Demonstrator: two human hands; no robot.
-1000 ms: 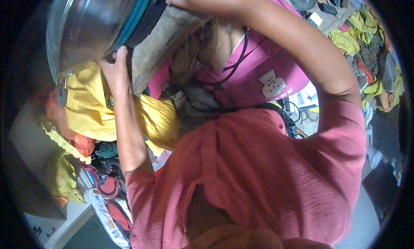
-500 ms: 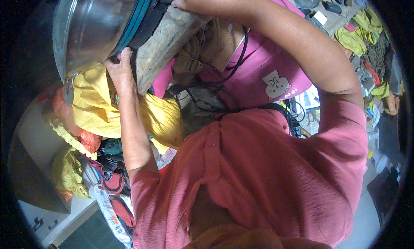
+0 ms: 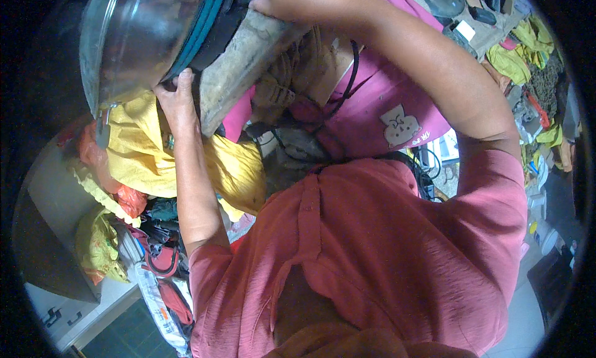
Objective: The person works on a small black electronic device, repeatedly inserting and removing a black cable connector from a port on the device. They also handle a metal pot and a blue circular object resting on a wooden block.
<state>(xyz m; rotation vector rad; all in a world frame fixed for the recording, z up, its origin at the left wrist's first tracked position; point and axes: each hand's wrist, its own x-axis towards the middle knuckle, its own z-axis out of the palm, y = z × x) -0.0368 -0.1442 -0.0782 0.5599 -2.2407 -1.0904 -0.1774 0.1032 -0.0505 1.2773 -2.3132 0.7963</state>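
Observation:
A large, shiny rounded drum-like thing (image 3: pixel 139 38), partly see-through or mirror-like, fills the upper left; its exact kind I cannot tell. Around its right side runs a dark band with teal stripes (image 3: pixel 200 29). My left hand (image 3: pixel 179 100) grips this band's lower end, thumb up against it and other fingers mostly hidden. At the top, my right hand (image 3: pixel 288 1) is closed at the band's upper edge, its fingertips on the black part. Against the band lies a worn, greyish plank-like piece (image 3: pixel 239 66). Yellow cloth or sacking (image 3: pixel 139 150) hangs below the drum, behind my left forearm.
Pink fabric with a cartoon cat (image 3: pixel 397 125) covers the area below my right arm, crossed by a black cord (image 3: pixel 347 88). Bags and cloths, including a yellow-green bag (image 3: pixel 102 246), crowd the left. More mixed items, with a yellow cloth (image 3: pixel 509 63), lie at the right.
The drum-like thing and both hands appear shifted very slightly right in the picture, along with the surroundings. Both hands keep their hold.

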